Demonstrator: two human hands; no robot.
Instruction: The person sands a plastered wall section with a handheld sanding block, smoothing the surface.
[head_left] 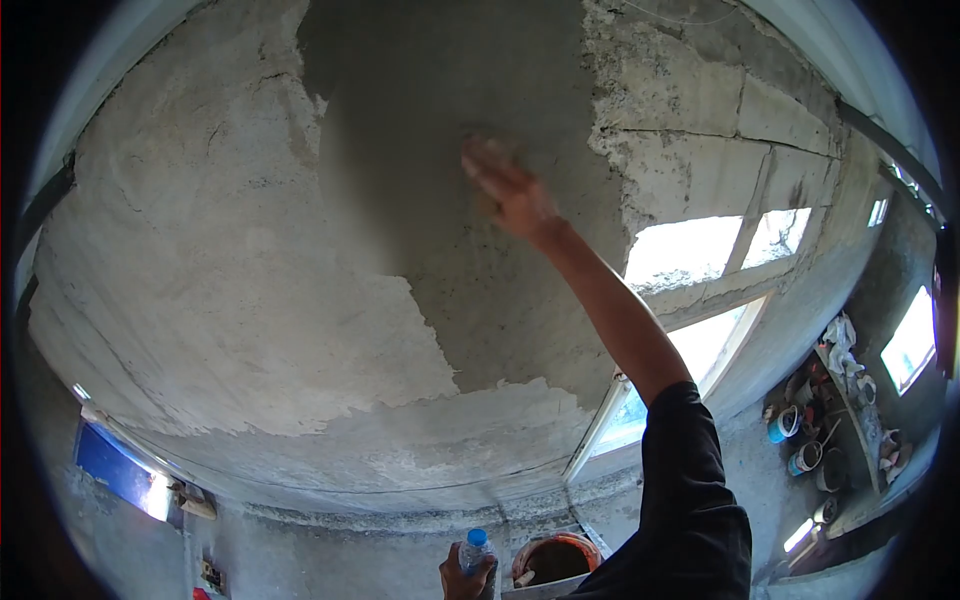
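Note:
My right hand (508, 190) is raised in front of a dark grey, damp-looking patch of plaster (400, 180) on the wall. Motion smears its fingers, which point up and to the left; no tool shows in it. Low in the view, my left hand (462, 578) is wrapped round a clear plastic bottle (477, 556) with a blue cap. Just right of the bottle stands a bucket (517, 566) with an orange-smeared rim and dark contents.
Lighter, older plaster (200, 260) borders the patch on the left, with a ragged edge. Rough blockwork (690, 90) and bright window openings (690, 250) lie to the right. Several buckets (785, 424) and a cluttered shelf (850, 410) stand at far right. A blue panel (115, 455) shows lower left.

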